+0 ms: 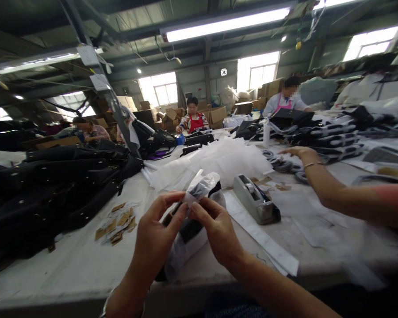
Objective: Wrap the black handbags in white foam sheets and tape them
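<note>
Holds a crinkled clear plastic bag (pixel 204 185) with something dark inside, just above the near edge of the white worktable (pixel 69 265). Pinches the bag's upper edge with left hand (pixel 155 232), thumb and fingers clamped on the film. Grasps the same edge with right hand (pixel 219 229), fingertips closed on it, hands almost touching.

Notes nearby:
- Right of the bag: grey tape dispenser (pixel 254 201).
- Left: scattered brown card tags (pixel 116 223), beside a heap of black studded garments (pixel 53 190).
- Behind: pile of thin white sheets (pixel 225 161).
- Far right: a co-worker's hand (pixel 296 151), palm down, well apart.
</note>
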Action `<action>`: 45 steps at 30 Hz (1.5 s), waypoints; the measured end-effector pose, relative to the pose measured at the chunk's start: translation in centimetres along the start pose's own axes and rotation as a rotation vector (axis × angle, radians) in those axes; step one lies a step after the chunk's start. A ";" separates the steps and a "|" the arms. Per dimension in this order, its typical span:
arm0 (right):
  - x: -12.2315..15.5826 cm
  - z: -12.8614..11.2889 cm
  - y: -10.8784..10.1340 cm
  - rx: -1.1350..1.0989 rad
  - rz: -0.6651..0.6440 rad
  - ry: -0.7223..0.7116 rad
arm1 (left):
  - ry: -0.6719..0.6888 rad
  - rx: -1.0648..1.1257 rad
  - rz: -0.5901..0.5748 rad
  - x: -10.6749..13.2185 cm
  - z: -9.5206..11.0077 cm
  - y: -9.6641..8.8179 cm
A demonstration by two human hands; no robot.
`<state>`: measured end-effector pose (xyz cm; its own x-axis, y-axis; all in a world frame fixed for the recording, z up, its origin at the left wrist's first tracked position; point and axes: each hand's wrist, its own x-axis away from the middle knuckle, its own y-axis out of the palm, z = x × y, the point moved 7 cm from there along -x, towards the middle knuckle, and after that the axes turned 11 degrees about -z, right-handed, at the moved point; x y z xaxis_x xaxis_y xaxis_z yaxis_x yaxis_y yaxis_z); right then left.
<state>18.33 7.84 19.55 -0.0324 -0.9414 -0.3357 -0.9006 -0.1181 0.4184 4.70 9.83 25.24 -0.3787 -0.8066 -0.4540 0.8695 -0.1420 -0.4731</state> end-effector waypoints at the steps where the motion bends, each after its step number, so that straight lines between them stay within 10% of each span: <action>1: -0.1 -0.1 0.0 -0.008 -0.003 -0.005 | -0.049 0.040 -0.039 -0.3 -0.4 0.2; 13: -0.6 -2.4 -2.6 0.489 -0.146 -0.066 | -0.263 0.065 -0.045 -0.1 -3.1 1.2; 17: -0.1 -4.4 -12.1 0.970 0.062 -0.112 | -0.344 0.110 0.067 0.3 -2.6 0.8; 21: 1.1 -5.3 -25.0 1.203 0.462 0.162 | -0.384 0.164 0.100 0.3 -2.4 0.4; 24: 1.4 -4.9 -29.5 1.157 0.486 0.280 | -0.402 0.160 0.088 0.2 -2.5 0.6; 34: 1.3 -3.6 -28.7 0.750 0.372 0.337 | -0.388 0.138 0.104 0.4 -2.6 0.5; 40: 5.5 -5.4 -26.3 0.579 0.424 0.244 | -0.335 0.131 0.110 0.1 -3.2 0.5; 45: 9.2 -2.0 -26.8 0.371 0.585 0.350 | -0.306 0.102 0.109 0.0 -3.6 0.4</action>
<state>43.05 1.73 6.90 -0.4638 -0.8705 0.1647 -0.8676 0.4839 0.1144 3.91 11.81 22.30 -0.1819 -0.9528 -0.2429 0.9327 -0.0890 -0.3495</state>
